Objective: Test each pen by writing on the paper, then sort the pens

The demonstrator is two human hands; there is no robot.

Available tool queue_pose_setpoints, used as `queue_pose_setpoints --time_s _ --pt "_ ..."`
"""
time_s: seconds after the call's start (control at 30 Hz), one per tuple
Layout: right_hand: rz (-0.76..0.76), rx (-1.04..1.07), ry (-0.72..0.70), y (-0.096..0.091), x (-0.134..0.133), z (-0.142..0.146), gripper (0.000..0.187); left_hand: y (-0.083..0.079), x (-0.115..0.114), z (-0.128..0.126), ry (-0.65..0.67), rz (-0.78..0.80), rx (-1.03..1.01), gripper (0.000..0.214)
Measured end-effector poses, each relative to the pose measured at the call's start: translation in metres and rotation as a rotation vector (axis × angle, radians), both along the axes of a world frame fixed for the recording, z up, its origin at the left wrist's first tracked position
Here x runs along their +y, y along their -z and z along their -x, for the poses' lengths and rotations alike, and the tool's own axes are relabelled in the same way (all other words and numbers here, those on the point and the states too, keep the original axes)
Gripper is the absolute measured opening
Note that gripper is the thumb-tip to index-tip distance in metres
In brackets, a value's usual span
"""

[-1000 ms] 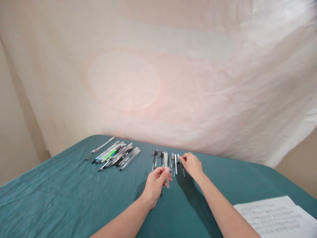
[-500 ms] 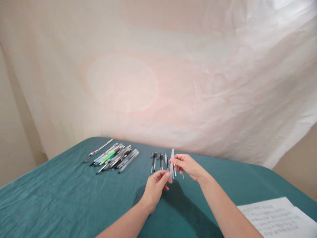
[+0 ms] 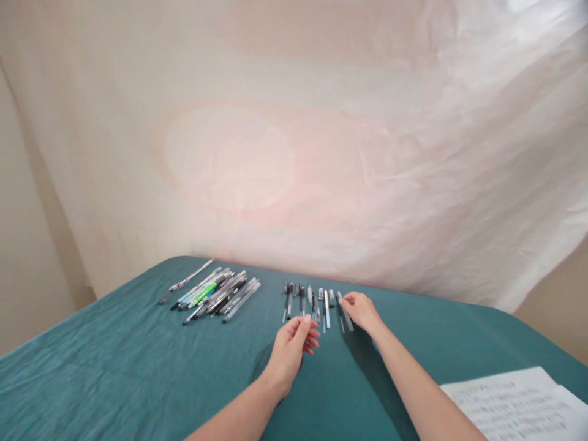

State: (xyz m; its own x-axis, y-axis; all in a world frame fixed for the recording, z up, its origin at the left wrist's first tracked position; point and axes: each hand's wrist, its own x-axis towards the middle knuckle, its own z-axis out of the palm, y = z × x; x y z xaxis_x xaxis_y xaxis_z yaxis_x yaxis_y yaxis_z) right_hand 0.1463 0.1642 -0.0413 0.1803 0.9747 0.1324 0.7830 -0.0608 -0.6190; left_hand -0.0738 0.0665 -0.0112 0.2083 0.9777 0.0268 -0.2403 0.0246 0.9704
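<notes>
My right hand (image 3: 361, 309) pinches the upper end of a clear, whitish pen barrel (image 3: 349, 322) at the right end of a row of pen parts. Just left of it lies a thin dark refill (image 3: 341, 318). The row also has small caps (image 3: 331, 294), a pale blue pen barrel (image 3: 327, 310) and dark pens (image 3: 290, 301), placed roughly side by side. My left hand (image 3: 291, 346) hovers in front of the row, fingers loosely curved and apart, with nothing seen in it. Its fingertips cover the near ends of some parts.
A loose pile of pens (image 3: 225, 297) lies to the left, a bright green one (image 3: 202, 294) among them. One long thin pen (image 3: 186, 282) sits apart behind it. Printed sheets (image 3: 514, 404) rest at the front right on the green tablecloth (image 3: 138, 380). A pale cloth hangs behind.
My right hand has moved right and lowered the pen barrel to the row's right end. My left hand has let go of that barrel and stayed near its place.
</notes>
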Motion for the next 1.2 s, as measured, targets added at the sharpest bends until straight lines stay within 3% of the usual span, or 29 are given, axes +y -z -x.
queue_pose_setpoints --time_s 0.13,0.23,0.33,0.47,0.6,0.77,0.93,1.2 --pt "-0.014 -0.095 0.029 -0.001 -0.003 0.006 0.026 -0.002 0.002 0.001 -0.012 -0.007 0.018 0.039" --pt "-0.015 -0.138 0.029 -0.003 -0.007 0.009 0.027 -0.007 0.013 0.009 -0.035 -0.079 0.139 0.036" --pt "-0.022 -0.158 0.027 -0.003 -0.009 0.01 0.029 -0.012 0.032 0.03 -0.07 -0.246 0.453 0.027" --pt "-0.044 -0.159 0.035 -0.003 -0.01 0.008 0.032 -0.018 0.056 0.075 -0.332 -0.521 1.12 0.019" --pt "-0.077 -0.141 0.054 -0.001 -0.011 0.003 0.038 -0.02 0.068 0.113 -0.477 -0.477 1.289 0.018" --pt "-0.109 -0.088 0.072 0.006 -0.009 -0.004 0.045 -0.016 0.072 0.135 -0.641 -0.389 1.589 0.022" --pt "-0.159 0.03 0.066 0.011 -0.007 -0.006 0.046 -0.012 0.074 0.146 -0.657 -0.271 1.706 0.026" --pt "-0.156 0.045 0.058 0.009 -0.007 -0.005 0.047 -0.01 0.075 0.15 -0.672 -0.294 1.715 0.025"
